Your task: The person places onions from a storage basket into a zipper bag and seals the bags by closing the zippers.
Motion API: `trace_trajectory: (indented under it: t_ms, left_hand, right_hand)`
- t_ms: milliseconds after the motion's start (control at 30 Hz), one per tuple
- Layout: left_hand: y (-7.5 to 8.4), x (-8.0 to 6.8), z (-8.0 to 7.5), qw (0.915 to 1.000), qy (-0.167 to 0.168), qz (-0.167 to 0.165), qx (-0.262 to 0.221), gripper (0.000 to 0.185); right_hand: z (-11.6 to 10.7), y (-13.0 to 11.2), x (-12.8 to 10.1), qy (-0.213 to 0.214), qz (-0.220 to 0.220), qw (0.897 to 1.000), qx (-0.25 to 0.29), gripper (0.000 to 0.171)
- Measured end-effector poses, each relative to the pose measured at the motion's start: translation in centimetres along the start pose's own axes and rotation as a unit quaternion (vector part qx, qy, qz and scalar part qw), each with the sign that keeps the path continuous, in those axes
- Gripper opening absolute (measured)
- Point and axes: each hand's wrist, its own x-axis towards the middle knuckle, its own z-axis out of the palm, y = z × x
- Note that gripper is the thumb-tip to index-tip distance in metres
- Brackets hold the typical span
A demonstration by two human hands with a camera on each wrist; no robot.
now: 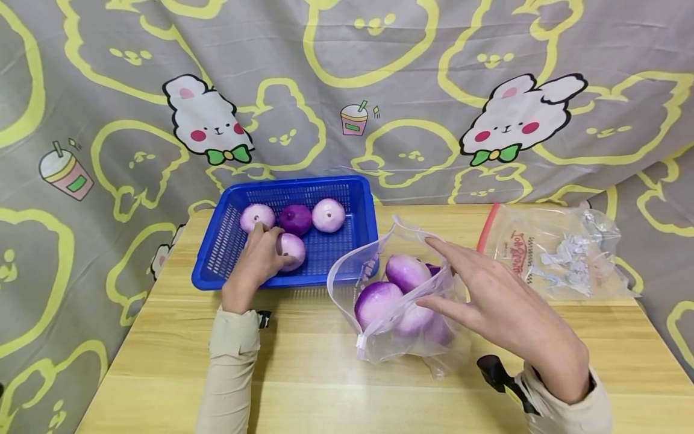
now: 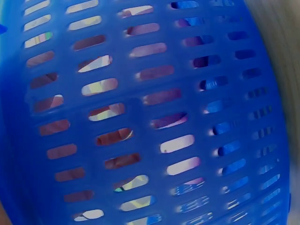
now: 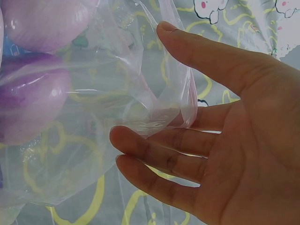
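Note:
My left hand (image 1: 255,256) reaches into the blue slotted basket (image 1: 293,281) and grips a red onion (image 1: 293,250) between thumb and fingers. Three more onions lie behind it: a pale one (image 1: 257,217), a dark purple one (image 1: 295,219) and another pale one (image 1: 328,215). The basket wall (image 2: 140,89) fills the left wrist view, hiding most of that hand. On the right, a clear slider bag (image 1: 347,289) stands with its mouth spread, holding several onions (image 1: 378,304). My right hand (image 1: 499,295) touches the bag's rim with straight, spread fingers (image 3: 154,183).
A second clear bag (image 1: 564,253) with a red top edge and small crumpled packets inside lies at the table's back right. The wooden table (image 1: 303,374) meets a grey patterned cloth (image 1: 412,181) behind the basket. Dark wrist straps show at both cuffs.

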Motion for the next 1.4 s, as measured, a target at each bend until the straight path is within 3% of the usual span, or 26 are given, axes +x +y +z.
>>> trace_trajectory:
  t_ms: [267, 667, 1000, 1167, 1400]
  left_hand:
    - [0.4, 0.0, -0.8, 0.9992, 0.031, 0.001, -0.023, 0.067]
    - [1.4, -0.3, -1.4, 0.9931, 0.082, 0.076, -0.033, 0.065]
    - [3.0, -0.6, -2.5, 0.9883, 0.088, 0.099, -0.076, 0.066]
    - [3.9, -0.9, -3.1, 0.9824, 0.117, 0.115, -0.091, 0.064]
    - [5.3, -1.5, -3.8, 0.9674, 0.154, 0.169, -0.11, 0.057]
  right_hand:
    - [0.0, -0.1, 0.0, 0.0, -0.002, 1.0, -0.005, 0.079]
    - [0.0, 0.0, 0.0, 0.001, -0.006, 1.0, -0.007, 0.078]
    - [0.0, 0.0, 0.0, 0.001, -0.008, 1.0, -0.007, 0.078]
    - [0.0, 0.0, 0.0, 0.001, -0.009, 1.0, -0.007, 0.078]
    - [0.0, 0.0, 0.0, 0.0, -0.01, 1.0, -0.006, 0.078]
